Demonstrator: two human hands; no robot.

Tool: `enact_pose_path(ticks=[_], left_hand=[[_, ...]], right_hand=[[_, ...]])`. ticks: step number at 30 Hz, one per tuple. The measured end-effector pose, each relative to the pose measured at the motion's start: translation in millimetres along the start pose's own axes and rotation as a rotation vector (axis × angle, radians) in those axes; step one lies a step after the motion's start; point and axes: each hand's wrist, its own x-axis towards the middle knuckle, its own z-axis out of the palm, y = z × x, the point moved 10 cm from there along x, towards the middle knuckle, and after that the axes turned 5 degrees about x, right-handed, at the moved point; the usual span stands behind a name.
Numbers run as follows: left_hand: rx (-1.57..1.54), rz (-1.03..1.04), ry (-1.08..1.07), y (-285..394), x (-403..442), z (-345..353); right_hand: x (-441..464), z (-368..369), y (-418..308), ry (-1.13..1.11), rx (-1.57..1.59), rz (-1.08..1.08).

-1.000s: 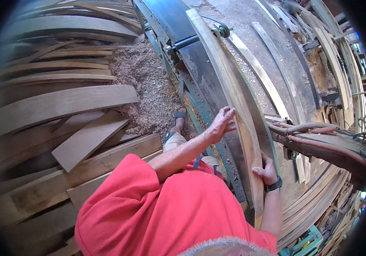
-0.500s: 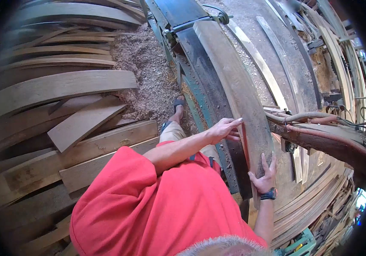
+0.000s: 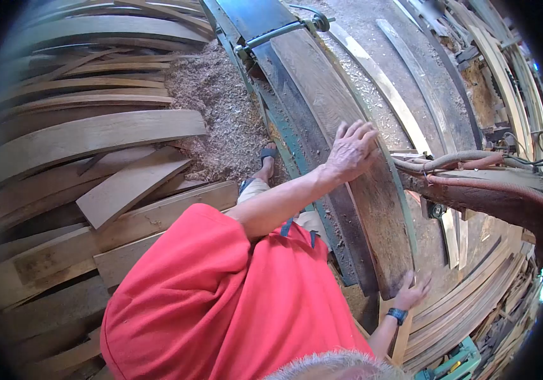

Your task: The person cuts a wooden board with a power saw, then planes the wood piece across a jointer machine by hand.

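Observation:
A long dark-brown board (image 3: 373,209) lies flat along the bed of a green and dark metal machine (image 3: 322,196), its far end close to a metal bar. Palm down, my left hand (image 3: 354,151) rests on the board's upper face around mid-length, its fingers slightly bent and apart. My right hand (image 3: 413,292), with a watch on the wrist, is beside the board's near end, fingers spread and nothing held. Whether its palm touches the board's edge I cannot tell.
Curved planks (image 3: 94,142) are stacked at the left, beside a heap of shavings (image 3: 217,107). Hoses and a dark arm (image 3: 487,187) stand right of the machine. Loose strips (image 3: 382,85) lie on the floor, with more strips (image 3: 468,304) piled at the lower right.
The board has turned from its edge to lie flat on the bed. My left hand has moved forward onto its top, while my right hand has released its grip and shifted toward me.

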Motion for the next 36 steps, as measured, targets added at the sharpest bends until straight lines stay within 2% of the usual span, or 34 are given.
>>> enact_pose_path(ticks=[1, 3, 4, 5, 7, 11, 13, 14, 16, 19, 28, 36], left_hand=[[0.001, 0.0, 0.001, 1, 2, 8], [0.183, -0.084, -0.083, -8, 4, 28], [0.208, -0.084, -0.102, -10, 3, 33], [0.212, -0.086, -0.101, -11, 4, 32], [0.21, -0.077, -0.101, -14, 4, 29], [0.23, -0.088, -0.105, -35, 15, 14], [0.273, -0.078, -0.105, -45, 20, 8], [0.284, -0.069, -0.085, -50, 23, 6], [0.294, -0.072, -0.087, -60, 28, 2], [0.312, -0.075, -0.096, -71, 31, -2], [0.337, -0.06, -0.109, -99, 48, -10], [0.399, -0.071, -0.083, -141, 72, -31]], right_hand=[[-10, 8, 14, 0.001, 0.001, 0.0], [-32, 54, 60, -0.105, 0.909, 0.422], [-27, 49, 50, -0.057, 0.651, 0.25], [-26, 50, 39, -0.059, 0.654, 0.249], [-31, 55, 33, 0.013, 0.914, 0.441], [-23, 72, 24, 0.012, 0.974, 0.421], [-12, 53, -4, 0.141, 0.66, 0.168], [-8, 50, -14, 0.139, 0.659, 0.167], [3, 47, -49, 0.036, 0.495, -0.007], [8, 58, -53, -0.011, 0.58, 0.056], [11, 69, -79, 0.027, 0.748, 0.127], [34, 70, -144, 0.017, 0.655, 0.063]])
